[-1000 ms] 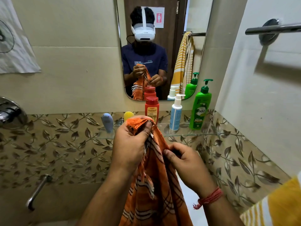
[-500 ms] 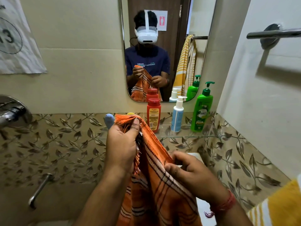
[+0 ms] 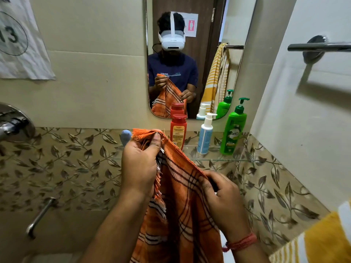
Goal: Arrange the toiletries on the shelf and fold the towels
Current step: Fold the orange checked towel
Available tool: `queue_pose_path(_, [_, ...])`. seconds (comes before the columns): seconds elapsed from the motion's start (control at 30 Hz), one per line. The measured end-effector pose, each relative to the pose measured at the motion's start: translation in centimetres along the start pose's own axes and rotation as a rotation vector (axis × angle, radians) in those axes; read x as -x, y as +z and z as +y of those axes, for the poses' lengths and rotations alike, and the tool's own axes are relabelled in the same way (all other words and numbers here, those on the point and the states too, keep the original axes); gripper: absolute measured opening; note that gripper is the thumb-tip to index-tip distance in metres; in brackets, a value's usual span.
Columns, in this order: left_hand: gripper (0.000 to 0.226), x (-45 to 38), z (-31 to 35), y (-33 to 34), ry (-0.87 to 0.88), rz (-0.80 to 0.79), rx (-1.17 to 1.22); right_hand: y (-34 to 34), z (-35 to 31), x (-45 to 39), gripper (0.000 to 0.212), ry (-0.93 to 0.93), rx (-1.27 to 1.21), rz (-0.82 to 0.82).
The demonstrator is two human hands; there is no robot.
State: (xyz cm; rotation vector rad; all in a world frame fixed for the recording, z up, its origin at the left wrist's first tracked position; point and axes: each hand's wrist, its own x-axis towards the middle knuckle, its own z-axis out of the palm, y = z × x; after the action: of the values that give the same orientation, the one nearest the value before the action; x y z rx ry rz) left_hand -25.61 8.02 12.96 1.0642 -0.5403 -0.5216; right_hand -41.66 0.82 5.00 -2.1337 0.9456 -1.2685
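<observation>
The towel (image 3: 182, 196) is being spread wider than before, edge slanting down-right, pinched by left hand (image 3: 139, 166) and right hand (image 3: 221, 198).

A glass shelf (image 3: 214, 158) juts from the leaf-patterned tiles; on it stand a red bottle (image 3: 178, 130), a white-and-blue pump bottle (image 3: 205, 135), a green pump bottle (image 3: 234, 130); a blue item (image 3: 125, 135) sits leftward.

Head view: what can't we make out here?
- Orange towel: lower part cut off by the bottom edge; full size unknown.
- Blue item on the glass shelf: mostly hidden behind the left hand and towel.
- Red bottle: label print too small to read.
- Yellow towel: cut off at the bottom right corner.
- Right hand: fingertips buried in cloth.
</observation>
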Motion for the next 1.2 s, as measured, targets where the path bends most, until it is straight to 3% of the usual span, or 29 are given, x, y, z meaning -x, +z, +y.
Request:
queue_pose_path(0.1, [0.016,-0.3,0.2,-0.2,0.013,0.029,-0.004,1.0,0.1,0.5,0.025,-0.006,0.007,0.095])
queue_pose_path(0.23, [0.015,-0.3,0.2,-0.4,-0.002,0.061,-0.001,2.6,0.5,1.0,0.027,0.074,-0.089,-0.158])
queue_pose_path(0.33, [0.014,-0.2,0.2,-0.3,0.011,0.066,-0.01,3.9,1.0,2.1,0.016,0.243,-0.448,-0.401])
queue_pose_path(0.4, [0.013,-0.4,0.4,-0.4,0.021,0.076,-0.027,4.2,1.6,2.8,0.02,0.328,-0.661,-0.483])
queue_pose_path(0.5, [0.013,-1.0,0.8,-0.8,0.033,0.111,-0.021,3.8,2.6,2.8,0.035,0.338,-0.685,-0.415])
queue_pose_path(0.6, [0.013,-1.5,0.9,-1.4,0.038,0.144,-0.027,2.8,3.5,2.0,0.034,0.276,-0.558,-0.365])
queue_pose_path(0.8, [0.009,-1.7,0.6,-2.5,0.013,0.196,0.023,1.1,4.6,0.9,0.043,0.195,-0.395,-0.439])
queue_pose_path(0.87, [0.01,-1.8,0.6,-2.8,0.018,0.208,0.029,1.4,4.6,1.2,0.028,0.141,-0.376,-0.331])
queue_pose_path(0.93, [0.008,-1.9,0.6,-3.0,0.024,0.211,0.026,2.0,4.4,1.7,0.012,0.137,-0.413,-0.091])
queue_pose_path(1.0, [0.007,-1.9,0.6,-3.0,0.018,0.214,0.027,2.4,4.3,2.0,0.015,0.113,-0.413,0.036])
queue_pose_path(1.1, [0.013,-2.1,0.5,-3.1,0.016,0.223,0.029,2.9,4.6,2.3,0.038,0.032,-0.363,-0.13])
queue_pose_path(1.2, [0.016,-2.0,0.2,-2.8,0.008,0.233,0.014,3.3,5.0,2.3,0.045,0.072,-0.378,-0.284])
